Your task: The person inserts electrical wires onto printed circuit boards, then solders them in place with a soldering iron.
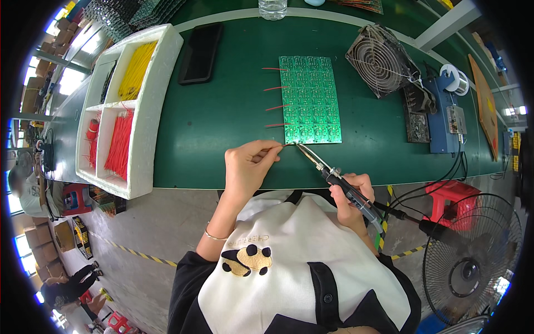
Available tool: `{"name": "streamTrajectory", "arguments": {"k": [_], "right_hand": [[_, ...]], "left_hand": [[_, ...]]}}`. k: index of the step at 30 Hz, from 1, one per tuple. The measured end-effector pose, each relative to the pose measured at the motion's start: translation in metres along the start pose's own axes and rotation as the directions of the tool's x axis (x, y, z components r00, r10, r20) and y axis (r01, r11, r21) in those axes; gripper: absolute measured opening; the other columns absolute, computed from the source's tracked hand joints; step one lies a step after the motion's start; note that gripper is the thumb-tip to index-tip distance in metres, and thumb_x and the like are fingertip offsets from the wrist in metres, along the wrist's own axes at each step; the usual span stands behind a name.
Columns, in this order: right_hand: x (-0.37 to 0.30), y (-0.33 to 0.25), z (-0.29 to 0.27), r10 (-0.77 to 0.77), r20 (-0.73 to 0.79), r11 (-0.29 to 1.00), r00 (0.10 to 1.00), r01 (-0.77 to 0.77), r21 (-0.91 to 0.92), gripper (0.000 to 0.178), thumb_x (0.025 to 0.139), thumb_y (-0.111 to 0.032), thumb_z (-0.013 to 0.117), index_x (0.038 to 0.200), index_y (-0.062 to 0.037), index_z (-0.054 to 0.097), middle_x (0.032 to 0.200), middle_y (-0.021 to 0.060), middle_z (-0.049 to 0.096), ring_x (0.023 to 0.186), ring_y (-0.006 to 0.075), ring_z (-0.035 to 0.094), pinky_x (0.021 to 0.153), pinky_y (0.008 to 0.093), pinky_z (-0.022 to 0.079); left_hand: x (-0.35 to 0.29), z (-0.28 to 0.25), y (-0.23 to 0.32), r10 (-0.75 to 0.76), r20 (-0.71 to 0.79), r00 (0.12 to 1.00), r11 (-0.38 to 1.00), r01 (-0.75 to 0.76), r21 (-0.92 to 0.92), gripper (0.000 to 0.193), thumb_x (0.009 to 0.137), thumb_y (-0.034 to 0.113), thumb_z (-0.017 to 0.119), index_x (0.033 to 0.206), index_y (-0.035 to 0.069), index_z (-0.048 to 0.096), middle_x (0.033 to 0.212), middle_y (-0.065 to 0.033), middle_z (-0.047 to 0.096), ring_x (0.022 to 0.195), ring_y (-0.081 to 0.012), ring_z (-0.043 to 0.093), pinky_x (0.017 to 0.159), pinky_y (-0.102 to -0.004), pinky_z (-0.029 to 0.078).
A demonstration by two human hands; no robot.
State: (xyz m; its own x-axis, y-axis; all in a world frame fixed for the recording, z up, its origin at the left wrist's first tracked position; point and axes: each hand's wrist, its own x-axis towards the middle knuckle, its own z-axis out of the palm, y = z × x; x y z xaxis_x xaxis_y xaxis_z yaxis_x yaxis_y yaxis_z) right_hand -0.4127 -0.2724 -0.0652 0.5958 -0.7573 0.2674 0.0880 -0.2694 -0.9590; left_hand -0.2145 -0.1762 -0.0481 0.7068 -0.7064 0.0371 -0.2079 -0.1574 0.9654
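A green circuit board panel (310,100), divided into many small boards, lies on the green work table (233,111). Several short red wires (275,107) stick out from its left edge. My left hand (247,167) is closed in a pinch on a thin wire (287,145) at the panel's near left corner. In my right hand (354,203) is a soldering iron (340,182) with a metal feed tube along it. Its tip meets the wire's end at the panel's near edge; whether they touch is too small to tell.
At left, a white foam box (146,119) holds red wires (119,145) and yellow wires (137,69) in compartments. A black phone (201,54) lies beside it. To the right stand a small fan (380,61) and a blue solder feeder (443,114) with cables. A floor fan (464,275) stands lower right.
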Motion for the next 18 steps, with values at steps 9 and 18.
{"name": "streamTrajectory", "arguments": {"k": [9,18], "right_hand": [[-0.0009,0.0014,-0.0009,-0.028,0.025,0.999,0.999,0.027,0.047,0.018,0.08,-0.002,0.063,0.089,0.0035,0.048,0.071,0.009,0.056,0.058,0.0065,0.046,0.052,0.0195,0.038],[-0.0006,-0.0003,-0.0007,-0.013,0.022,0.999,1.0,0.012,0.044,0.018,0.08,-0.002,0.063,0.089,0.0031,0.048,0.071,0.0091,0.057,0.058,0.0065,0.046,0.052,0.0196,0.038]], "left_hand": [[-0.0005,-0.0001,-0.0013,-0.003,-0.005,1.0,1.0,0.003,0.005,0.006,0.078,0.0,0.066,0.082,-0.004,0.067,0.072,-0.0096,0.067,0.064,-0.0128,0.066,0.057,-0.0207,0.052],[-0.0002,0.0003,0.0,0.007,-0.018,1.0,1.0,-0.007,0.004,0.005,0.078,-0.001,0.065,0.082,-0.004,0.067,0.071,-0.0092,0.067,0.063,-0.0123,0.066,0.058,-0.0206,0.053]]}}
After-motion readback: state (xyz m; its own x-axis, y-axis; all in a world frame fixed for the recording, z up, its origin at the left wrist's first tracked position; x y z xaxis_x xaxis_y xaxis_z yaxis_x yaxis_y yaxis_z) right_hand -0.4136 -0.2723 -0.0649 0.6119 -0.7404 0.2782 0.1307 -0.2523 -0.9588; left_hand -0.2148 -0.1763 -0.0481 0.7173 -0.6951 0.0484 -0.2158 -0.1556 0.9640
